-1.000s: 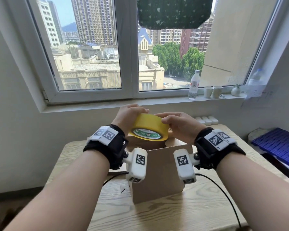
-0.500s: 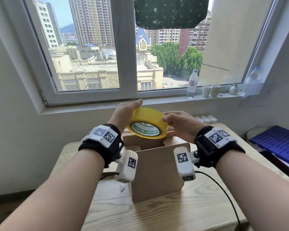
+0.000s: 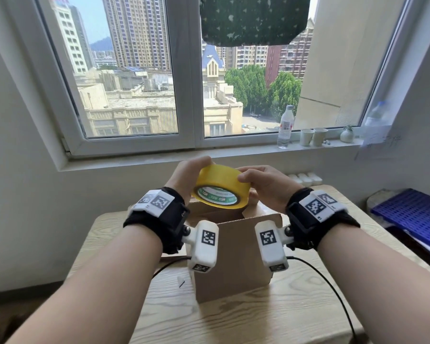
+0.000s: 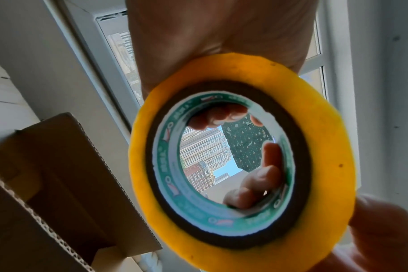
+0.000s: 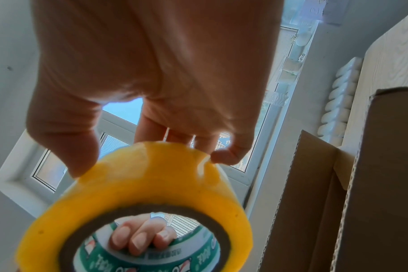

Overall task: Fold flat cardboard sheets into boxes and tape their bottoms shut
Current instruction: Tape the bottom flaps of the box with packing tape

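Yellow tape (image 3: 220,187) sits gripped between both hands (image 3: 263,186) above the box (image 3: 233,259), probably so fingers (image 5: 224,156) can find its end.

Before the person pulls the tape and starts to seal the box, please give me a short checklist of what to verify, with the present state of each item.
1. Tape roll held firmly: ok. The left hand has fingers through the core, and the right hand holds the outer rim.
2. Loose tape end found: cannot tell. The right fingertips touch the yellow surface, but no peeled end shows.
3. Cardboard box standing on the table: ok.
4. Box flaps folded shut on the upper side: not ok. The flaps stand open.
5. Roll above the box: ok, and apart from it.
6. Cable away from the box: ok.
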Available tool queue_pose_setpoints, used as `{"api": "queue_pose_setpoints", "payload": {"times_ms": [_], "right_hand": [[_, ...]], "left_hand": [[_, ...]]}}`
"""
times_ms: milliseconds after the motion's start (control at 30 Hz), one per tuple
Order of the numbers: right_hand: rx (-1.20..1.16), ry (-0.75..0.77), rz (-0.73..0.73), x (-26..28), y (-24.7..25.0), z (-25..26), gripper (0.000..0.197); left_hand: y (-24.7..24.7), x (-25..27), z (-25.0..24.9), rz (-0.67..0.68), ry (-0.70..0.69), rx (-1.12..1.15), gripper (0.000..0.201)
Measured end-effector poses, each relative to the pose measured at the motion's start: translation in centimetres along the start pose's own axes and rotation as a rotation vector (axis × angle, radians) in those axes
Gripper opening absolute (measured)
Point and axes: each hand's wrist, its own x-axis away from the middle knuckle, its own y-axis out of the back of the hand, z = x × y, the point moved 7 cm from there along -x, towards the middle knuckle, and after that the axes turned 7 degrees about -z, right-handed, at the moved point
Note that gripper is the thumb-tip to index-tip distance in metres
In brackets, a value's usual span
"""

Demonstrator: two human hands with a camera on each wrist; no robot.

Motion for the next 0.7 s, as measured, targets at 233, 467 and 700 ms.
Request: {"api": "queue_pose_setpoints", "payload": {"times_ms": [233, 467, 700], "right_hand": [[-0.040, -0.018, 0.023, 0.0, -0.2, -0.2, 0.034], [-0.186, -0.003, 0.078, 0.4, -0.5, 0.0, 0.040], [-0.258, 0.003, 0.098, 0.5, -0.6, 0.3, 0.047]], "left_hand": [[0.6, -0.4, 1.1, 0.007, 0.093, 0.122, 0.028], [0.6, 0.1, 1.3, 0.089, 0.170, 0.228, 0.072], [0.5, -0.2, 0.7, 0.132, 0.099, 0.366, 0.049]]}}
